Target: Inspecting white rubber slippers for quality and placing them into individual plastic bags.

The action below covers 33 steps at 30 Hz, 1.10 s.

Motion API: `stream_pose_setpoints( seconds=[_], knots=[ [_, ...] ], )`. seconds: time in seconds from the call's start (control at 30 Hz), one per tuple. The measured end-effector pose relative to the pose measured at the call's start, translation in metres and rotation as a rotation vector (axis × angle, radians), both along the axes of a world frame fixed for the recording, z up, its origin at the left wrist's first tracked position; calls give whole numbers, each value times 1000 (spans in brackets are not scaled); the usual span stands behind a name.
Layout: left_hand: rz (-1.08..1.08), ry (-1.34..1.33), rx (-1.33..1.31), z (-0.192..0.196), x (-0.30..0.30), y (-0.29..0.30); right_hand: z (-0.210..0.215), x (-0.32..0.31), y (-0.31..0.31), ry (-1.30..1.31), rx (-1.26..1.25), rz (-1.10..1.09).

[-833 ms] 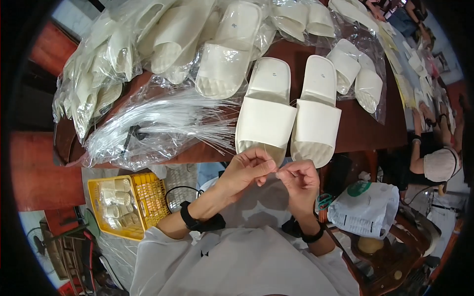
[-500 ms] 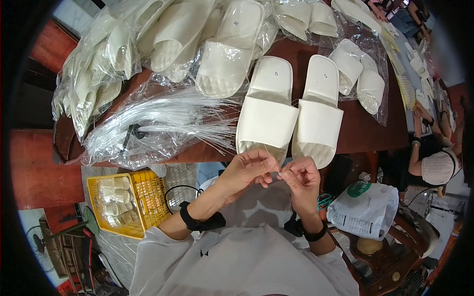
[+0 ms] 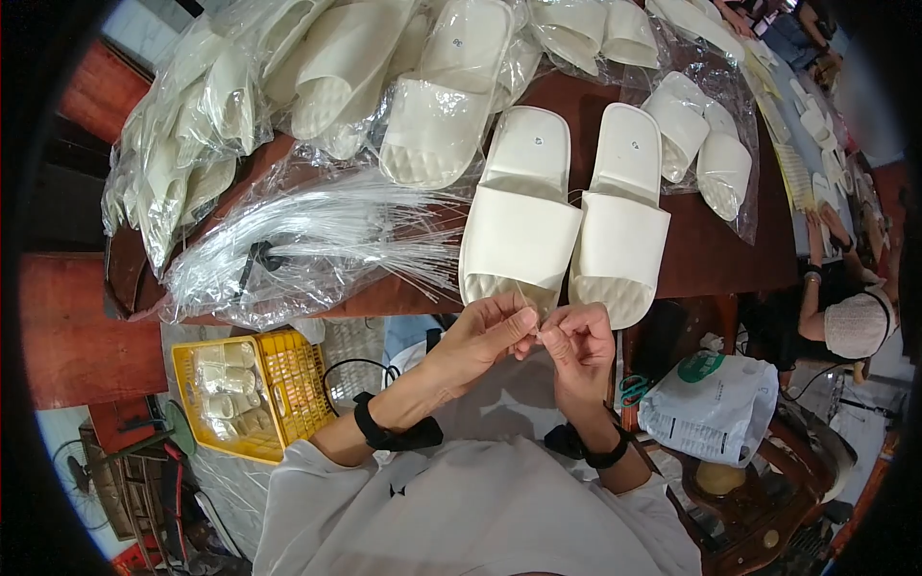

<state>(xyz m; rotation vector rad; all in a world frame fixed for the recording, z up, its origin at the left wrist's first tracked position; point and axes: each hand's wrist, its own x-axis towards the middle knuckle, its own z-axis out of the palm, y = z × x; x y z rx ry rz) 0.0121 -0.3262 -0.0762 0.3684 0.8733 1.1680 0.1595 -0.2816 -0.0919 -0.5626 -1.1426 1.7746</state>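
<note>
Two cream slippers, the left one [image 3: 519, 235] and the right one [image 3: 619, 240], lie side by side at the table's near edge, toes toward me. Just in front of them my left hand [image 3: 485, 336] and my right hand [image 3: 579, 355] meet, thumbs and fingertips pinched together. Between them is a thin clear plastic strand [image 3: 523, 296], partly hidden by the fingers; its ends are too fine to make out. A bundle of similar clear plastic strands [image 3: 355, 226] spreads from an open clear bag, left of the slippers.
Bagged cream slippers [image 3: 447, 96] are heaped along the far side of the brown table [image 3: 720, 259]. A yellow basket [image 3: 298, 384] with more slippers stands below left. A white sack [image 3: 711, 408] and teal-handled scissors [image 3: 632, 389] are at lower right. Another person [image 3: 850, 322] works at far right.
My right hand has shifted slightly left, so the two sets of fingertips are closer together. The slippers stay in place on the table.
</note>
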Motion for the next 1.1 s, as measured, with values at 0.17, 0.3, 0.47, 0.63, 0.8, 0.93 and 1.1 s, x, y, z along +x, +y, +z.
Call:
stream_pose_setpoints(
  seconds=[0.17,0.3,0.47,0.63,0.8,0.93,1.1],
  knots=[
    [47,-74,-33,-2,8,-2,6,-1,8,7,-122,8],
    [86,-156,-53,-4,6,0,1,4,10,5,-128,57],
    [115,-20,0,0,7,2,2,6,9,30,-213,86],
    [104,4,-6,-1,5,2,0,7,11,40,-207,90],
    [79,26,13,0,3,3,2,7,10,33,-207,93],
    [70,33,14,-1,3,3,1,7,10,19,-220,105],
    [57,30,24,-2,3,2,2,6,11,19,-197,124]
  ],
)
